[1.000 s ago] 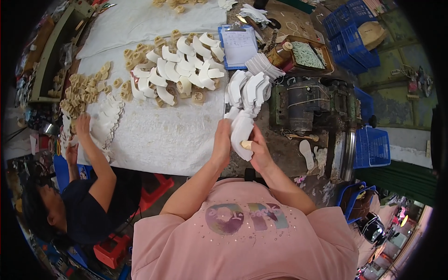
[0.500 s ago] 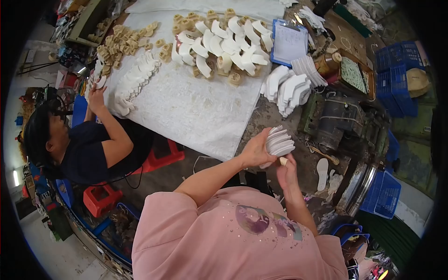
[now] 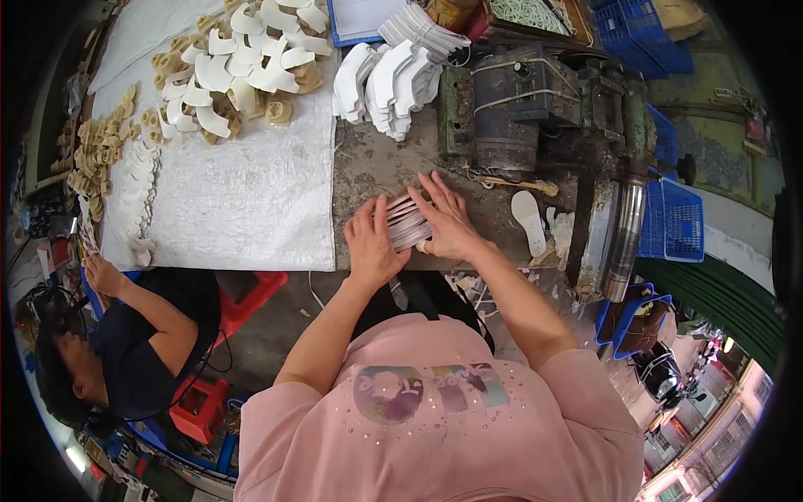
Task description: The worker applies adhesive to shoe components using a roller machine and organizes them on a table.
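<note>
A small stack of thin white pieces [image 3: 407, 224], layered edge to edge, rests at the near side of the grey worktop [image 3: 368, 171]. My left hand [image 3: 373, 241] presses its left side, fingers curled around it. On the opposite side my right hand [image 3: 446, 222] grips the same stack, its fingers extended over the far end and a tan cover on one digit. The undersides of the pieces are hidden. Beyond my hands stand stacks of white curved pieces [image 3: 389, 84], with a banded bundle of striped pieces [image 3: 424, 32] behind them.
A dark, greasy machine [image 3: 523, 109] sits to the right, near a wooden-handled tool [image 3: 519, 184] and a white insole [image 3: 527, 219]. White curved shapes [image 3: 217, 71] lie over tan blocks on the white sheet [image 3: 242, 201]. A co-worker [image 3: 134, 343] sits at left beside a red stool [image 3: 199, 410].
My view has swung right. The stack has come down from mid-air onto the worktop, and my hands have shifted from holding it up to squeezing its two sides.
</note>
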A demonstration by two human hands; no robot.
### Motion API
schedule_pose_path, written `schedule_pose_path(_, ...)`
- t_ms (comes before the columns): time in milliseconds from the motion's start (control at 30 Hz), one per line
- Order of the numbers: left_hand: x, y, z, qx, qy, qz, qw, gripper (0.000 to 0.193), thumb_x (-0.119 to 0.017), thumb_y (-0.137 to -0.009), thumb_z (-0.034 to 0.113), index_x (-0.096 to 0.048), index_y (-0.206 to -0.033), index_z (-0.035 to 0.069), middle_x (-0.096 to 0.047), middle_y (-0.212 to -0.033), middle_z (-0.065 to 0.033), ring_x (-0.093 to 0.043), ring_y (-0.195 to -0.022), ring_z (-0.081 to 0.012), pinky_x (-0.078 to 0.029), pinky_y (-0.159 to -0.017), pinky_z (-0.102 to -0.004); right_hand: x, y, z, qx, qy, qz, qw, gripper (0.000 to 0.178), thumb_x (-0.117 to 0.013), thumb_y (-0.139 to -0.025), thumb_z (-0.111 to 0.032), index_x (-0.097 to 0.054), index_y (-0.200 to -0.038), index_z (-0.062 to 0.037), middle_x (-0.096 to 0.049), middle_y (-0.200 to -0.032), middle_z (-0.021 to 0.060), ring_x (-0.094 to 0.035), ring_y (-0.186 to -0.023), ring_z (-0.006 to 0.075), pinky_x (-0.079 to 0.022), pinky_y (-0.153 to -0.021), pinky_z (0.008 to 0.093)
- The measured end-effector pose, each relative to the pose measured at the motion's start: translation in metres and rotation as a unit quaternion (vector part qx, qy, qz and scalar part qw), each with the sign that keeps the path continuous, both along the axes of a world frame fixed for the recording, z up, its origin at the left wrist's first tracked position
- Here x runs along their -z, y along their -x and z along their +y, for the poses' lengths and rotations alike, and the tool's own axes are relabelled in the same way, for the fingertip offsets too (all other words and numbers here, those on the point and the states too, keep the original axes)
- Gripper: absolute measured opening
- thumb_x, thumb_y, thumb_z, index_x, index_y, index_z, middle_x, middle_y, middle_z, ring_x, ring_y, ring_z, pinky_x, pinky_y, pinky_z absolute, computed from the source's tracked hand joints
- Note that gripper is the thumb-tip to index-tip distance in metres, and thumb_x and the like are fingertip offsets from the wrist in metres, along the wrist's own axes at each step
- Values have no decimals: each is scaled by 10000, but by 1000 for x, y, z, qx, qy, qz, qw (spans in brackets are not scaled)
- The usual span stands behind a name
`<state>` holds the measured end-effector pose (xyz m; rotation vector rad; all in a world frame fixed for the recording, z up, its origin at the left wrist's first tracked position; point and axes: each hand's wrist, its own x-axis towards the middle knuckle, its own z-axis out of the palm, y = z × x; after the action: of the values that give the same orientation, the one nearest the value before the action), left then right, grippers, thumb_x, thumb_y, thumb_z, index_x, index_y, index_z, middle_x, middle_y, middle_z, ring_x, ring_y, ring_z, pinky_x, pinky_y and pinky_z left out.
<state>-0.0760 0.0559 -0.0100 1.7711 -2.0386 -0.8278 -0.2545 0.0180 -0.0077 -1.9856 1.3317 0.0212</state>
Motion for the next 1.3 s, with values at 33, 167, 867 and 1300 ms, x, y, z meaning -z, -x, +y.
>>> schedule_pose_path(33,3,-2,5,-31,2,5,1000,990,-779,-544,198,-261,-1370,24,-350,-1309,-208,-345,-1225,-372,-267,-1006,-497,3,1,1,-1,-2,-1,1000,978,-738,-560,-174,-281,-1425,-151,-104,-1517,118,-54,-1406,307,-146,-1093,500)
schedule_pose_path(167,16,-4,14,-24,18,-8,1000,1093,-794,-539,200,-153,-1399,-7,-246,-1380,-251,-256,-1294,-410,-231,-1037,-505,13,-7,9,6,18,-6,1000,990,-757,-562,-172,-272,-1425,-146,-105,-1516,126,-71,-1407,300,-140,-1091,512)
schedule_pose_path(867,29,-4,16,-43,-38,8,998,1036,-755,-608,169,-117,-1395,-46,-103,-1461,-265,-72,-1379,-428,-67,-1079,-562,20,-22,-5,-40,66,-70,995,816,-682,-616,-47,-372,-1366,-129,-182,-1480,156,-90,-1398,342,-137,-1096,499)
schedule_pose_path(1300,-33,-48,-15,-159,-211,529,807,863,-806,-624,249,-336,-1312,26,-317,-1409,-149,-269,-1342,-300,-239,-1084,-426,-65,-34,-18,158,207,-136,956,770,-749,-527,-127,-431,-1226,-67,-459,-1146,121,-425,-1085,323,-263,-936,512)
